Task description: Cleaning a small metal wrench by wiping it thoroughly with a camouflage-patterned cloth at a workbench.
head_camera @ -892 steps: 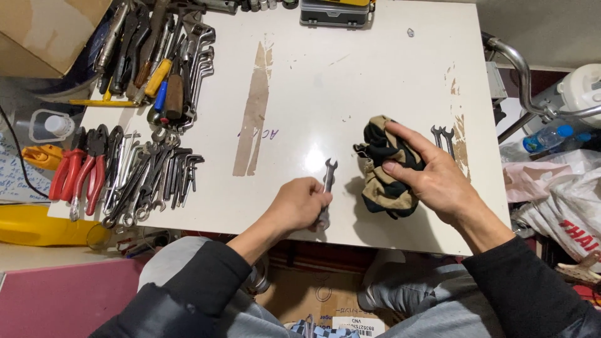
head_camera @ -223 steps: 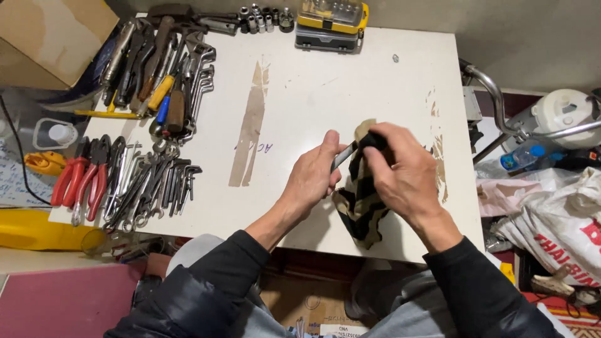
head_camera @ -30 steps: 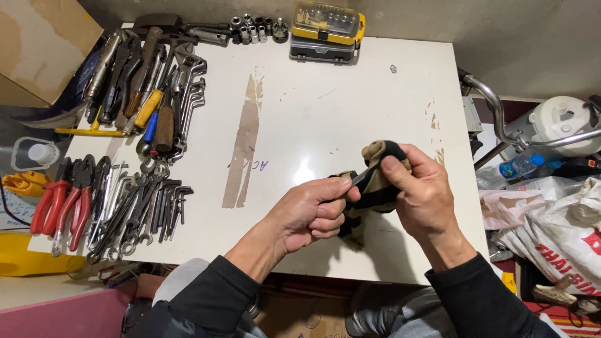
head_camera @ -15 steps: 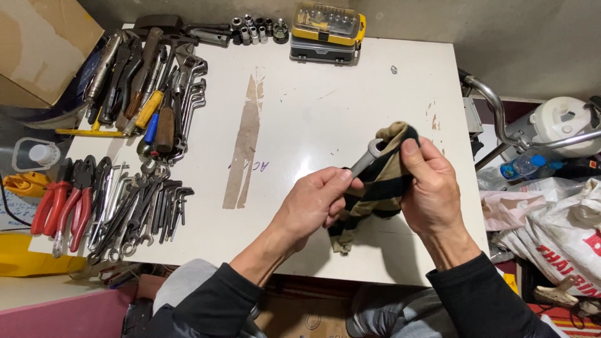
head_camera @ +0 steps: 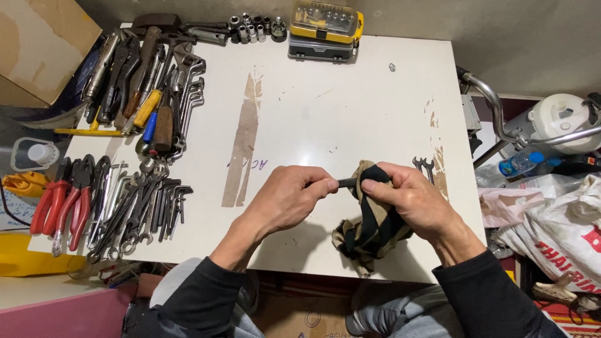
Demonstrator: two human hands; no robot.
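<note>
The white table (head_camera: 350, 94) carries tools along its left side: hammers, screwdrivers and spanners (head_camera: 144, 81) at the far corner, red-handled pliers (head_camera: 66, 200) and a fan of wrenches and hex keys (head_camera: 141, 206) nearer the person. A yellow bit case (head_camera: 325, 25) sits at the far edge beside loose sockets (head_camera: 253, 28).

Half a second ago the wrench head stuck up clear of the cloth; now the black-and-tan rag (head_camera: 372, 219) covers nearly all of it, and only a short dark stretch of the wrench (head_camera: 346, 183) shows between the hands, above the table's near edge. The wiping stroke seems to have run along the tool.

The left hand (head_camera: 288, 200) pinches the bare end. The right hand (head_camera: 416, 200) is clenched around the rag and the wrench inside. Two small spanners (head_camera: 424, 166) lie just beyond it.
</note>
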